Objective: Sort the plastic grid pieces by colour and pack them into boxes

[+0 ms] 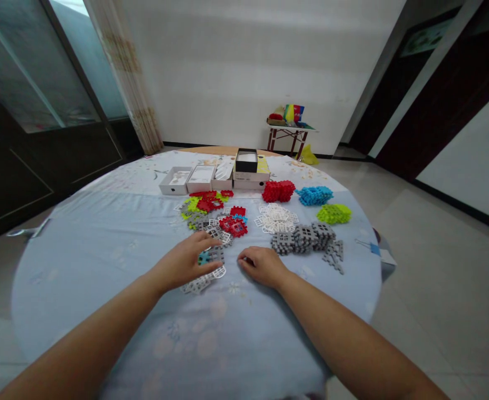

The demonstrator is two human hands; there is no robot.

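Head view: a round table (103, 244) under a pale cloth (211, 344) carries the work. The mixed heap (211, 205) of latticed pieces, in red, lime, grey, white and blue, sprawls left of its middle. The person's left hand (180, 261) lies at the heap's near end, its grip wide, thumb and fingers apart around a grey piece (216, 254) and a teal piece (203, 258); whether it touches either cannot be told. The right hand (266, 266) rests on the cloth, fingers loosely curled; nothing shows in that grip, but its palm is hidden. Rightward, grey stacks (305, 239), a white pile (277, 218), a red stack (278, 191), a blue stack (314, 195) and a lime stack (334, 214) sit apart, presumably to keep colours separate.

Around these, a side table (291, 128) stands by the far wall (215, 83). White boxes (200, 187) and a black box (247, 166) hem the heap's far side, while the left hand itself hides some near pieces.
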